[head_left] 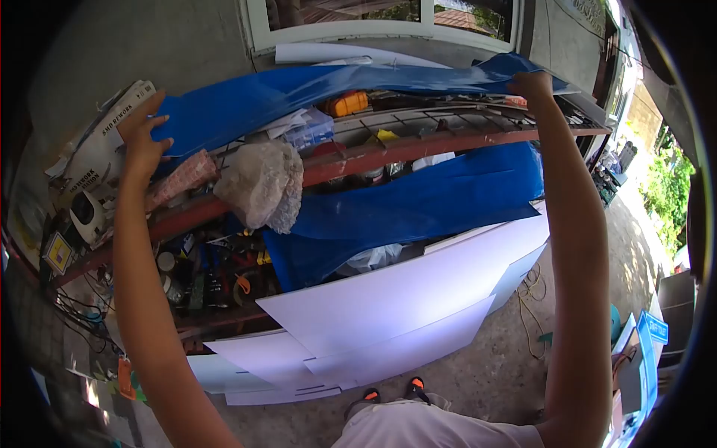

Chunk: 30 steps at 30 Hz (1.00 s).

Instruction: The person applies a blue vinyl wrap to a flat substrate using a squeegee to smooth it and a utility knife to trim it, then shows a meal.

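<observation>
A long, glossy blue sheet point(261, 101) stretches over the top of a cluttered rack. At its left end is my left hand point(142, 134), with the fingers spread against the sheet's edge. My right hand point(532, 84) is closed on the sheet's folded right end. Below the rack's red-brown rail point(388, 153), a second blue sheet point(418, 201) lies behind several white panels point(396, 291) that lean on the rack. A pale rock-like lump point(261, 183) hangs at the rail, and a pinkish wrapped roll point(183, 178) is near my left hand.
White boxes point(89, 160) stand at the left end of the rack, with tangled cables below. Tools and jars fill the lower shelf. A window point(381, 19) is behind the rack. Blue-framed signs point(648, 358) stand at the lower right, and a cord lies on the concrete floor.
</observation>
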{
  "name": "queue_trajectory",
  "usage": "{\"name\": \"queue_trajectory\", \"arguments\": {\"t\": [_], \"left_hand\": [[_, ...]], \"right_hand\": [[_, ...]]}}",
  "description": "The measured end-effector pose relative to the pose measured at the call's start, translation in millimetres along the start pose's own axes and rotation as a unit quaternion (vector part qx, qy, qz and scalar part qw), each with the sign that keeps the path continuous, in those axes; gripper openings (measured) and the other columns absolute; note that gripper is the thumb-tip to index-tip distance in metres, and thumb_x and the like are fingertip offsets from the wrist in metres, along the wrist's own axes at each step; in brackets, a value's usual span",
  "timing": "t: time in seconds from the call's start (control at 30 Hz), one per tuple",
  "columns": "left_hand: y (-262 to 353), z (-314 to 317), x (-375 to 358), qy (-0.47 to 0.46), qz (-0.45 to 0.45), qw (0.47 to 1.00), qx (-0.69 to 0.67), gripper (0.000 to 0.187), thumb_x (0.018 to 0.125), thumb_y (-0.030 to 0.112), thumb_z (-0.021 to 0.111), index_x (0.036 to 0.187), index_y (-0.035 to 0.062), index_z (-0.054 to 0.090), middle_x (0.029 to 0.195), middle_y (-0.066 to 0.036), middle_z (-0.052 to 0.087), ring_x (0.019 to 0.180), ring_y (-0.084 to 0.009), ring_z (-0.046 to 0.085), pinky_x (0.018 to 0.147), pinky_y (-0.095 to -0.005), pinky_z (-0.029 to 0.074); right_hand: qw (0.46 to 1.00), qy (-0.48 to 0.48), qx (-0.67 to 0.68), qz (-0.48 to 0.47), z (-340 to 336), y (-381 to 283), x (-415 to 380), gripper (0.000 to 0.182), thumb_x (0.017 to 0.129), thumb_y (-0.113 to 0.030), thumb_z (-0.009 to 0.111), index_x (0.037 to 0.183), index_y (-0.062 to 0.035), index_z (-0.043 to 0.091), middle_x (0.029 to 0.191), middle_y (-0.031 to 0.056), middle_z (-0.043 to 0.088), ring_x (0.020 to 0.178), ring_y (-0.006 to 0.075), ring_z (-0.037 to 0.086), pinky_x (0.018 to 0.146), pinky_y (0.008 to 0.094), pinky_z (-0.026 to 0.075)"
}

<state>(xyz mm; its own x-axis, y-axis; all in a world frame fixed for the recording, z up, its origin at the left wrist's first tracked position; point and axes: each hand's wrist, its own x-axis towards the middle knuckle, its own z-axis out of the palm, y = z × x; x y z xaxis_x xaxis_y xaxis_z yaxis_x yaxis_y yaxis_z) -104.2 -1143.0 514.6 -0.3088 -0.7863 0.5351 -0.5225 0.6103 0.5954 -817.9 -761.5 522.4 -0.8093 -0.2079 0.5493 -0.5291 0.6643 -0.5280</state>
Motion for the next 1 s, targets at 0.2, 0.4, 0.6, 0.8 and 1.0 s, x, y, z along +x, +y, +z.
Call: {"name": "queue_trajectory", "arguments": {"t": [0.2,0.4,0.6,0.8,1.0], "left_hand": [[-25,-15,-7,0.284,0.193,0.897,0.28,0.057,0.094,0.026,0.074,0.144,0.0063,0.057,0.141,-0.023,0.058,0.123,-0.0317,0.063,0.098,-0.0401,0.055],[25,67,-263,0.351,0.391,0.851,-0.019,0.013,0.106,0.01,0.052,0.111,-0.0021,0.051,0.097,-0.016,0.066,0.08,-0.0266,0.063,0.076,-0.0401,0.053],[-31,196,-270,-0.178,-0.025,0.973,-0.144,0.038,0.106,0.011,0.054,0.144,0.0044,0.051,0.143,-0.014,0.057,0.123,-0.0305,0.061,0.105,-0.0399,0.049],[-68,243,-195,-0.263,-0.044,0.933,-0.241,0.057,0.109,0.01,0.051,0.162,0.0159,0.033,0.16,-0.012,0.043,0.139,-0.029,0.052,0.115,-0.0391,0.041],[-47,244,-191,-0.218,-0.03,0.946,-0.24,0.065,0.108,0.011,0.053,0.166,0.017,0.023,0.16,-0.02,0.041,0.139,-0.0286,0.053,0.115,-0.0394,0.041]], "right_hand": [[0.909,0.2,0.316,-0.187,-65,-66,-206,0.036,0.095,-0.014,0.07,0.127,0.0022,0.063,0.103,0.0142,0.074,0.087,0.016,0.07,0.076,0.0284,0.054],[0.895,-0.068,0.222,-0.38,2,-52,-422,0.016,0.082,0.008,0.073,0.093,-0.0016,0.069,0.083,0.0092,0.067,0.076,0.0267,0.064,0.068,0.0371,0.051],[0.864,-0.199,0.233,-0.4,45,-63,-465,0.014,0.085,0.001,0.074,0.097,-0.004,0.071,0.086,0.0098,0.07,0.084,0.0285,0.066,0.077,0.0412,0.055],[0.837,-0.23,0.232,-0.44,78,-90,-480,0.021,0.083,0.004,0.071,0.103,-0.0027,0.072,0.093,0.0091,0.072,0.093,0.0284,0.065,0.084,0.0407,0.053],[0.805,-0.11,0.081,-0.577,126,-145,-484,0.025,0.083,-0.004,0.067,0.106,-0.0006,0.074,0.103,0.0115,0.071,0.101,0.0252,0.062,0.091,0.0368,0.052]]}}
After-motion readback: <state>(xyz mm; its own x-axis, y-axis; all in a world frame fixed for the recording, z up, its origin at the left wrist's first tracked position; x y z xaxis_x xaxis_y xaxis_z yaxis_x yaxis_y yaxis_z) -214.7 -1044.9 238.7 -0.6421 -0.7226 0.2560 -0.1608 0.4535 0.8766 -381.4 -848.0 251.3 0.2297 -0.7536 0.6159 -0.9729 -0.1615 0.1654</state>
